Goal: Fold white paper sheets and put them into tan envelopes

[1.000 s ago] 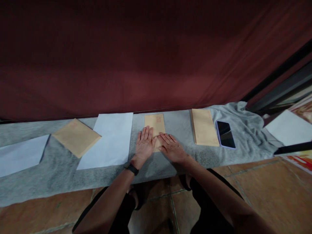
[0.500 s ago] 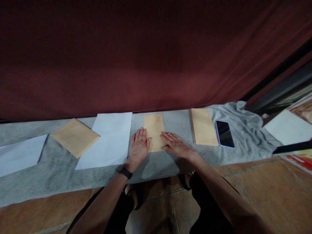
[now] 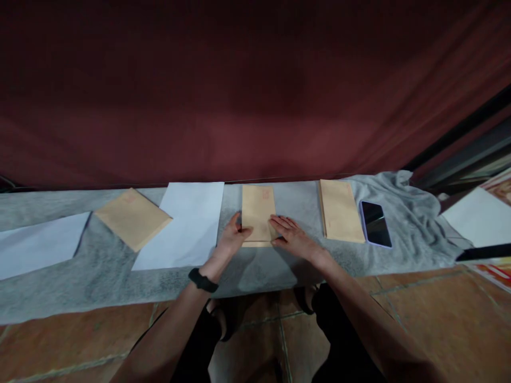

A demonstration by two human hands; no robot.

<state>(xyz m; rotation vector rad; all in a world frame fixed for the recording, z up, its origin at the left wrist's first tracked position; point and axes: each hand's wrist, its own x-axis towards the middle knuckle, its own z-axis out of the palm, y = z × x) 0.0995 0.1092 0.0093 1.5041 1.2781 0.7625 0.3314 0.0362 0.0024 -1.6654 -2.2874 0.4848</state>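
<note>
A tan paper envelope (image 3: 258, 210) with small red print near its upper right corner lies upright on the grey cloth, with a strip of tan paper showing along its lower end. At its left edge my left hand (image 3: 232, 234) pinches it, the thumb on top and the fingers bent along the side. My right hand (image 3: 293, 235) lies flat with fingers stretched out, the tips touching the envelope's right edge. Close to my left hand lies a large white sheet (image 3: 194, 223).
A stack of tan envelopes (image 3: 341, 210) and a phone (image 3: 375, 223) lie to the right. Another tan envelope (image 3: 133, 218) overlaps the white sheet, with more white paper (image 3: 40, 242) at far left. The grey cloth (image 3: 120, 292) runs along a dark red curtain (image 3: 239, 133).
My left hand has gone from lying flat to bending its fingers round the envelope's left edge. My right hand stays flat. The whole view has shifted slightly.
</note>
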